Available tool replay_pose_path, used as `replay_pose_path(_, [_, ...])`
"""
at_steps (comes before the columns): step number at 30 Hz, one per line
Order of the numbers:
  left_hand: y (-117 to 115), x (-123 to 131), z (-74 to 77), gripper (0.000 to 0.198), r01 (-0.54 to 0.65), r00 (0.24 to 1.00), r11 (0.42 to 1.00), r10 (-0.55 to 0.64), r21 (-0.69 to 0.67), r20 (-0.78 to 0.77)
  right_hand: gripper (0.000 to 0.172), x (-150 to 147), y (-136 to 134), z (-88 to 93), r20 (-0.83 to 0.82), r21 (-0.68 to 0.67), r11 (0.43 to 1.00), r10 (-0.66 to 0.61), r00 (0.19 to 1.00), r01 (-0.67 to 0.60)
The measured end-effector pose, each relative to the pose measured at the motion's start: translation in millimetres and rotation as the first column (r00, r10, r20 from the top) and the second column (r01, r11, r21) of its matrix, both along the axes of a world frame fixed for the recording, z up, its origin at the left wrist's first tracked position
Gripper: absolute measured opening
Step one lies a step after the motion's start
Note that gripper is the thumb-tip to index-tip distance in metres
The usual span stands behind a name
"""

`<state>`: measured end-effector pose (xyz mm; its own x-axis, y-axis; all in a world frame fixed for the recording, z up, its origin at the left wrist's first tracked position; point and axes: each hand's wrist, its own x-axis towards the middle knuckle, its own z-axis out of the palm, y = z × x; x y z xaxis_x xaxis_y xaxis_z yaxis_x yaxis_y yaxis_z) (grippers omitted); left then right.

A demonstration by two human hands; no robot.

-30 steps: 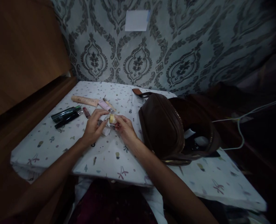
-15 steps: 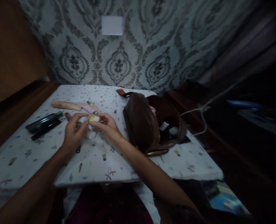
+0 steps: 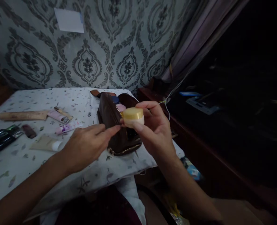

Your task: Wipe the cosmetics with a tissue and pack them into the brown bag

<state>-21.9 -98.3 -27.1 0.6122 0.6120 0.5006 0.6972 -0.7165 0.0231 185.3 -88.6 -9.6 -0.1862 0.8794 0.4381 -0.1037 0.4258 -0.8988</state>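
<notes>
A small round cream jar (image 3: 133, 117) with a gold lid and a whitish base is held up between the thumb and fingers of my right hand (image 3: 155, 128). Beside it, my left hand (image 3: 90, 142) has its index finger stretched toward the jar; the fingertip is close to the base, and I cannot tell whether it touches. The left hand's other fingers curl inward and hold nothing visible. Behind the jar stands a dark brown bag (image 3: 110, 115), unzipped, with a pink item (image 3: 121, 107) and a blue item (image 3: 115, 99) showing inside. My right hand partly covers its opening.
Left of the hands lie a beige tube with a white cap (image 3: 43, 143), a purple-and-white tube (image 3: 68, 127), a pale pink tube (image 3: 57, 116), a wooden comb-like piece (image 3: 23, 115), a small dark reddish item (image 3: 29, 131) and dark bottles (image 3: 2, 139). A white cable (image 3: 173, 92) hangs at right.
The view has swung right. Both hands have moved from the left part of the table to the front of the bag. The jar, between both hands before, is now in the right one.
</notes>
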Motion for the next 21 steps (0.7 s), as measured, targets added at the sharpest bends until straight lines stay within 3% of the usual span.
replay_pose_path(3, [8.8, 30.4, 16.2, 0.048, -0.120, 0.951, 0.992, 0.102, -0.044, -0.290, 0.041, 20.3, 8.7, -6.8, 0.041, -0.008, 0.998, -0.054, 0.998, 0.055])
replay_pose_path(6, [12.8, 39.5, 18.6, 0.041, -0.150, 0.914, 0.985, 0.104, -0.088, -0.393, 0.038, 33.2, 8.8, -18.0, 0.154, 0.000, 0.996, -0.083, 0.985, 0.084])
replay_pose_path(9, [12.5, 32.7, 4.7, 0.042, -0.123, 0.935, 0.992, 0.116, 0.002, -0.334, 0.034, 43.4, 6.4, -28.2, 0.223, -0.025, 0.996, -0.077, 0.972, 0.085])
replay_pose_path(15, [14.1, 22.8, -32.7, 0.040, -0.003, 0.996, 0.982, 0.020, 0.189, -0.092, 0.037, 56.0, 8.1, -35.0, 0.178, -0.092, 0.990, -0.085, 0.980, 0.103])
replay_pose_path(21, [17.5, 23.7, -43.6, 0.037, 0.000, 1.000, 0.987, 0.001, 0.162, -0.007, 0.041, 63.0, 4.7, -21.9, 0.225, -0.126, 0.989, -0.046, 0.973, 0.076])
